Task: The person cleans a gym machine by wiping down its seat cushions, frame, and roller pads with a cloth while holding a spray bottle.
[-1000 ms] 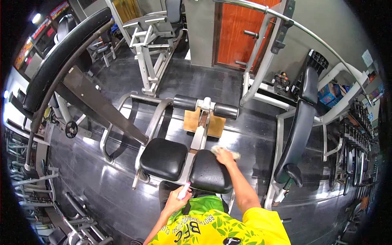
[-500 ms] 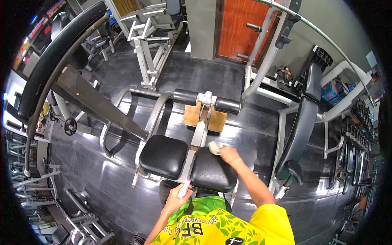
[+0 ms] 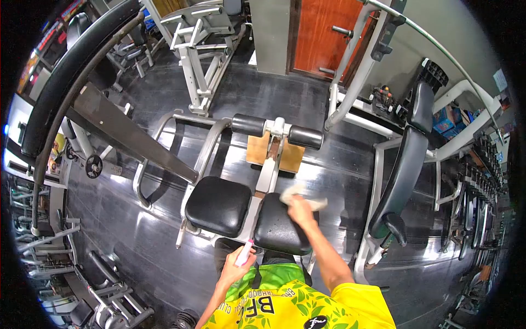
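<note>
My right hand [image 3: 299,210] is closed on a pale cloth [image 3: 294,192], somewhat blurred, at the far right part of a black seat pad [image 3: 276,230]. Loose cloth sticks out on both sides of my fingers. Low in front of my body, my left hand [image 3: 236,267] grips a slim white bottle [image 3: 245,253] with a pink tip pointing up and away. A second black seat pad [image 3: 218,206] lies to the left, across a light metal bar. Small specks show on the right pad.
Two black foam rollers [image 3: 305,137] cross the machine's far end, above a wooden board [image 3: 257,151]. A dark metal beam [image 3: 131,134] slants in from the left. A padded bench [image 3: 402,181] stands at right, and a reddish door [image 3: 315,41] is at the back.
My right hand has moved slightly left and toward me, and the cloth now spreads out wider. The left hand with the bottle has barely shifted.
</note>
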A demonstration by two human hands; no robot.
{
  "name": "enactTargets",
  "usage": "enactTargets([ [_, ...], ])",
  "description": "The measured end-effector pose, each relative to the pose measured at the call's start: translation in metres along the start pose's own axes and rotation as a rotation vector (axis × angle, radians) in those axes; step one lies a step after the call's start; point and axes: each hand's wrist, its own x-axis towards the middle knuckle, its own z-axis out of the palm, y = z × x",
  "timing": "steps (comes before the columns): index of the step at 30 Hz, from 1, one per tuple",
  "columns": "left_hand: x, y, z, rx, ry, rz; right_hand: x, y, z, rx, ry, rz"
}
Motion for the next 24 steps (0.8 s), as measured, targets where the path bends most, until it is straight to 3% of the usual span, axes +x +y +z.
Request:
enactTargets([
  [1,0.000,0.000,0.001,0.000,0.000,0.002,0.011,-0.019,0.019,-0.028,0.026,-0.196],
  [2,0.000,-0.002,0.002,0.004,0.003,0.008,0.017,-0.039,0.031,0.015,0.200,-0.427],
  [4,-0.001,-0.005,0.003,0.014,0.015,0.016,0.032,-0.073,0.049,0.102,0.077,-0.526],
  [5,-0.001,-0.006,0.003,0.012,0.023,0.005,0.032,-0.089,0.054,0.065,-0.056,-0.497],
  [8,-0.004,-0.004,0.001,0.006,0.033,-0.009,0.035,-0.101,0.048,0.069,-0.072,-0.406],
  [10,-0.004,-0.003,0.004,-0.008,0.034,-0.006,0.038,-0.083,0.035,-0.213,-0.368,-0.466],
  [12,-0.001,-0.004,0.003,0.050,0.002,0.094,0.026,-0.070,0.010,-0.152,-0.243,-0.523],
  [16,-0.001,-0.002,-0.002,0.042,-0.022,0.095,-0.020,0.008,-0.056,-0.112,-0.190,-0.317],
  [18,0.000,-0.003,-0.004,0.000,-0.009,-0.001,-0.048,0.040,-0.077,-0.038,-0.087,-0.148],
  [19,0.001,-0.005,-0.005,-0.003,-0.016,0.001,-0.057,0.057,-0.084,-0.098,-0.163,-0.015],
  [21,0.004,-0.008,-0.006,-0.033,-0.035,-0.020,-0.074,0.099,-0.064,-0.098,-0.171,0.004],
  [23,0.005,0.004,-0.006,-0.124,-0.058,-0.063,-0.090,0.103,-0.055,0.107,-0.087,0.226],
  [24,0.006,0.009,-0.006,-0.137,-0.050,-0.020,-0.091,0.095,-0.045,0.173,0.121,0.174],
])
